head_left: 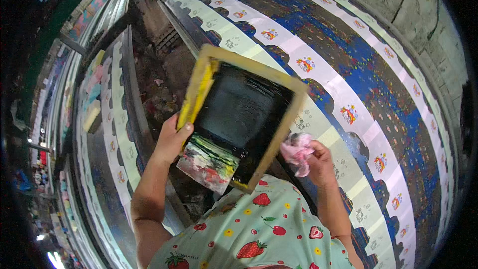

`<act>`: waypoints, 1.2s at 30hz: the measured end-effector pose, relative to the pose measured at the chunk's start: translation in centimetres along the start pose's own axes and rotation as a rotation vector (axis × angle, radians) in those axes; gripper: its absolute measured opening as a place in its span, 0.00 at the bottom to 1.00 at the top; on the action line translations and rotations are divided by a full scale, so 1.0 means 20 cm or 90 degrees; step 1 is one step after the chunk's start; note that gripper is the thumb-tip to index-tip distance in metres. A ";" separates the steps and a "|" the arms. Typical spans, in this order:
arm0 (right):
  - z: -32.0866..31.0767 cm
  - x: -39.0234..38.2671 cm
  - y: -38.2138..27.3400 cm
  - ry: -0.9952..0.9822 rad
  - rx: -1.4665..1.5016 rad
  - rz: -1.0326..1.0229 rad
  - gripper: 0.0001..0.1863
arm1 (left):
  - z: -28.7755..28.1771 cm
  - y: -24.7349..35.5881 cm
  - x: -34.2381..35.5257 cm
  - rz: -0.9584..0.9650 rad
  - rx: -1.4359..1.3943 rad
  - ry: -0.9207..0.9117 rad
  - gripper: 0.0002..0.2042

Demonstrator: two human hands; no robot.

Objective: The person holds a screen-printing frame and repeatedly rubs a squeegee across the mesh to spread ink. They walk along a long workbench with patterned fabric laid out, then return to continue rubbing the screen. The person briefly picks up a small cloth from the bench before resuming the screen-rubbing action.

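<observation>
My left hand (172,138) grips the left side of a wooden screen-printing frame (254,64), which is tilted in front of my body. Dark, wet-looking ink covers its mesh (244,107), and yellow ink coats the inner left edge. A squeegee (209,163), its flat face smeared with white, red, black and green ink, rests at the frame's lower left, close to my left thumb. Beside the frame's right edge, my right hand (321,163) is closed on a crumpled pink-and-white rag (297,153).
To the right runs a long printing table (318,25), spattered with blue and multicoloured ink, bearing rows of pale fabric pieces (348,112) with small cartoon prints. Another table (107,154) with fabric strips and foam blocks (92,114) stands left. Between them lies a dark, stained aisle (159,65).
</observation>
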State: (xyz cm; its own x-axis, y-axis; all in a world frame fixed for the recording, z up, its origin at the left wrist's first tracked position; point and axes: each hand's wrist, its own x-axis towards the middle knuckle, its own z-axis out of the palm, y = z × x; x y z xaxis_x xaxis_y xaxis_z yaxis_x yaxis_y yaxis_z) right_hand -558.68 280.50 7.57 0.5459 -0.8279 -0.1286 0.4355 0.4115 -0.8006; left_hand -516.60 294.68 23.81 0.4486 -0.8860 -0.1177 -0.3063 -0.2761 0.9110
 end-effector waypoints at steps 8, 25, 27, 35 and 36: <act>0.55 0.33 0.26 -0.080 0.137 0.101 0.18 | -0.16 -0.09 0.24 0.145 -0.115 -0.256 0.30; 1.11 1.05 0.54 -0.230 0.074 0.165 0.20 | -0.99 -0.33 0.33 0.115 -0.019 -0.192 0.35; 1.17 1.15 0.59 -0.247 0.068 0.185 0.20 | -1.03 -0.36 0.36 0.100 -0.009 -0.166 0.35; 1.37 1.68 0.78 -0.294 0.071 0.224 0.21 | -1.30 -0.43 0.77 0.102 0.013 -0.169 0.34; 1.39 1.78 0.82 -0.299 0.071 0.227 0.21 | -1.35 -0.45 0.82 0.096 0.012 -0.159 0.35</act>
State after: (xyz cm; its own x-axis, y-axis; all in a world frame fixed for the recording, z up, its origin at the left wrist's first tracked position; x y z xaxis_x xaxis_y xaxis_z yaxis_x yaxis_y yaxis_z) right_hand -512.22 268.43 6.20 0.9193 -0.3842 -0.0854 0.2255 0.6921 -0.6857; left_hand -483.88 292.67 24.33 0.1771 -0.9812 -0.0764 -0.3703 -0.1383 0.9186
